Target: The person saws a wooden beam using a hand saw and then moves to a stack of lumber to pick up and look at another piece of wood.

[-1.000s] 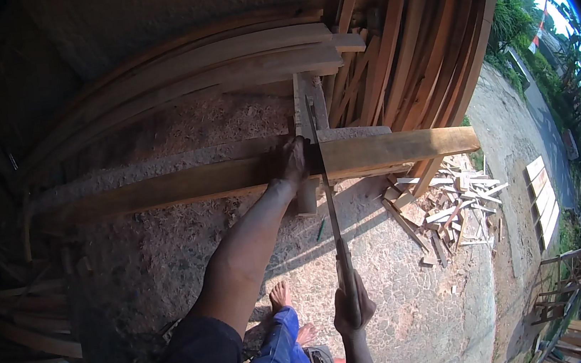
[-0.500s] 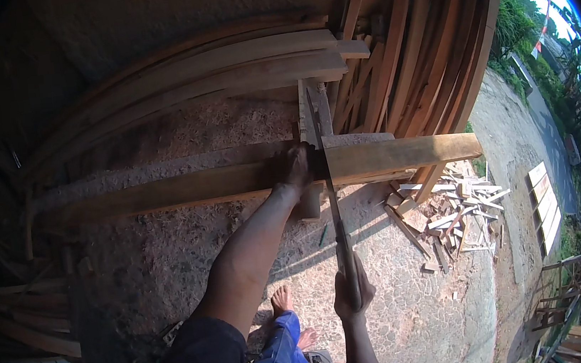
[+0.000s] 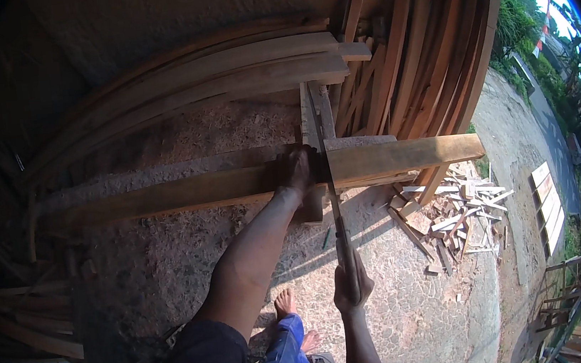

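A long wooden beam (image 3: 402, 157) lies crosswise before me, resting on a wooden support (image 3: 314, 209). My left hand (image 3: 298, 168) presses down on the beam with its fingers closed around the top, mostly in shadow. Just right of that hand, the thin blade of a handsaw (image 3: 332, 191) crosses the beam, its far end reaching past the beam's far edge. My right hand (image 3: 353, 288) is wrapped round the saw's handle, nearer to me than the beam. How deep the blade sits in the wood cannot be made out.
Beyond the beam lie stacked planks (image 3: 257, 78), and tall boards (image 3: 425, 44) lean at the far right. Offcuts (image 3: 451, 210) are heaped on the ground to the right. My bare foot (image 3: 285, 302) stands below the beam. Pale boards (image 3: 548, 206) lie farther right.
My right hand and the saw have shifted slightly forward, away from me. My left hand stays on the beam, and the view has moved a little.
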